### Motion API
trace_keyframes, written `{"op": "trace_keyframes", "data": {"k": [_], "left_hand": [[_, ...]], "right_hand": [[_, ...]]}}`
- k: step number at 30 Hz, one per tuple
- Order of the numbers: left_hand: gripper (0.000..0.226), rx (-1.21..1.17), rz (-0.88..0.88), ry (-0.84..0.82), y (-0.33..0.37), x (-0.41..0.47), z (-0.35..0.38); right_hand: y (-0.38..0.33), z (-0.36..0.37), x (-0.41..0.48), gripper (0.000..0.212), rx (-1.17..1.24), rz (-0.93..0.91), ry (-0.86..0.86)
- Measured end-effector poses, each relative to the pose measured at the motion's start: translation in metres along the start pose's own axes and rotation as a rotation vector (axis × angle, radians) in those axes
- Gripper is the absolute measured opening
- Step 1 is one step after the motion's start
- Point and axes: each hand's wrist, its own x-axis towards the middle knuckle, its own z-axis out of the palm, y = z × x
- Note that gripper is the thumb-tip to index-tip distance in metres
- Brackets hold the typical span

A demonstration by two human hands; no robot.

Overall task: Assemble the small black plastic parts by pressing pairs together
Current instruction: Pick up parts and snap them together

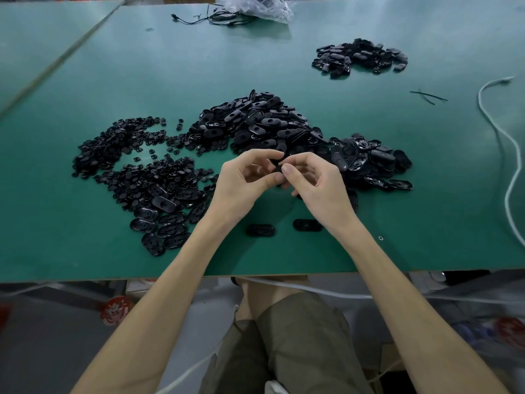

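My left hand and my right hand meet above the green table, both pinching one small black plastic part between fingertips and thumbs; most of it is hidden by the fingers. Behind the hands lies a big heap of black oval shells. To the left spreads a pile of small round black pieces. Two single oval shells, one and the other, lie on the table below my hands.
A separate pile of black oval parts sits at the far right. A white cord runs along the right side. A clear plastic bag and black wires lie at the far edge. More oval shells lie near left.
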Motion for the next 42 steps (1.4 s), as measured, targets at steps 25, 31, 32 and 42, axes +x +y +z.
{"op": "trace_keyframes", "data": {"k": [25,31,32,42], "left_hand": [[0.023,-0.031,-0.003,-0.005,-0.0015,-0.0024,0.0002],[0.027,0.021,0.018,0.026,-0.0006,-0.0046,0.0017],[0.028,0.041,0.022,0.034,0.0002,-0.0052,0.002],[0.025,0.133,0.02,0.063,0.0006,-0.0068,0.004]], "right_hand": [[-0.0011,-0.0013,-0.0031,0.004,-0.008,-0.007,0.026],[-0.001,0.0003,-0.0043,0.003,-0.039,-0.002,0.013],[-0.0014,0.0006,-0.0044,0.003,-0.045,-0.003,0.01],[-0.0028,0.0005,-0.0058,0.003,-0.07,0.006,-0.007]]}}
